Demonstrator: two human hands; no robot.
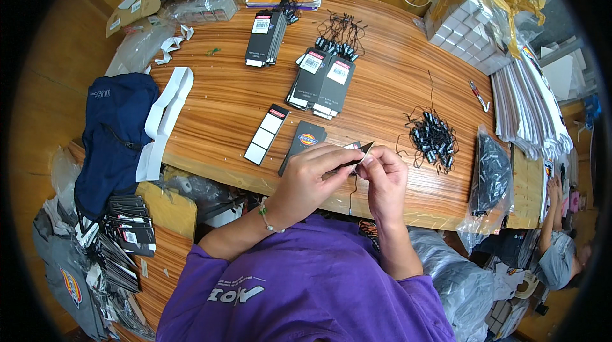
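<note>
Above the near edge of the table, my left hand (313,173) is closed on a black hang tag (364,149), seen nearly edge-on. My right hand (384,179) pinches the tag's corner, and a thin black string (352,196) dangles below the fingers; whether it passes through the tag is hidden. Beside my left hand lie dark hang tags (305,140) with an orange and blue logo. Left of these is a black-edged strip (266,135) with white panels. A tangled heap of black strings (433,140) with small light-coloured ends lies right of my right hand.
Farther back are stacks of strung, labelled tags (322,82) and another such stack (264,38). A red pen (477,94), a bagged black bundle (491,173) and white stacked sheets (530,103) line the right side. Dark blue cloth (116,135) hangs at left. Another person (561,246) is far right.
</note>
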